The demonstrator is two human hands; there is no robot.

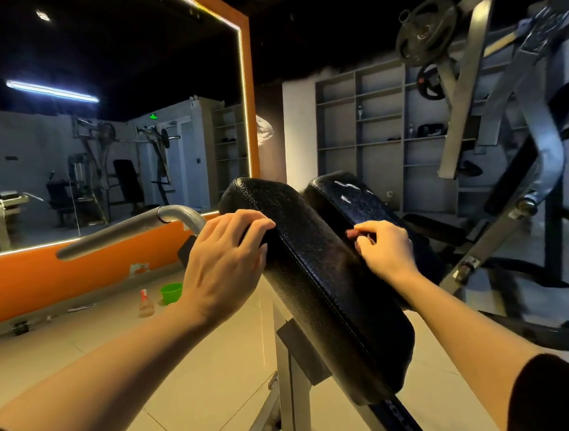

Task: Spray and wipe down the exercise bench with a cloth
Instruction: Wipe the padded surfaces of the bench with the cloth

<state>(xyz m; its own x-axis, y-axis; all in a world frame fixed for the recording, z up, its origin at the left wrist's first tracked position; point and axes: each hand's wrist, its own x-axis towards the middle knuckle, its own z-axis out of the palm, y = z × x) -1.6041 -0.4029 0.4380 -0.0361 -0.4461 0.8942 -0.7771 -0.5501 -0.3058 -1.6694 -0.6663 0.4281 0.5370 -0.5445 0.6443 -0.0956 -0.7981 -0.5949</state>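
Up close, the left hand (225, 265) curls over the upper left edge of the nearer black bench pad (320, 281), fingers (256, 228) bent round the rim and gripping it, thumb hidden behind the pad. To the right of those fingers, across the width of the pad, the right hand (387, 251) rests on the pad's far edge with its fingers drawn in narrow and pinching something small and reddish (352, 233) at the tips; what that is cannot be told (it may be a corner of cloth, but too little shows). Beyond the right fingertips stands a second black pad (350, 202), tilted the same way and just beside the first, with pale worn patches near its top. A grey metal handle bar (129, 230) curves off to the left of the left fingers, close behind the wrist. Well below and left of the left hand, on the pale tiled floor (80, 339), a spray bottle (145, 303) with a red top stands just beside a green cup (172, 293). Both sit near the orange wall base under a large mirror (96, 128). Right of the right hand rises a plate-loaded weight machine (511, 147), blurred.
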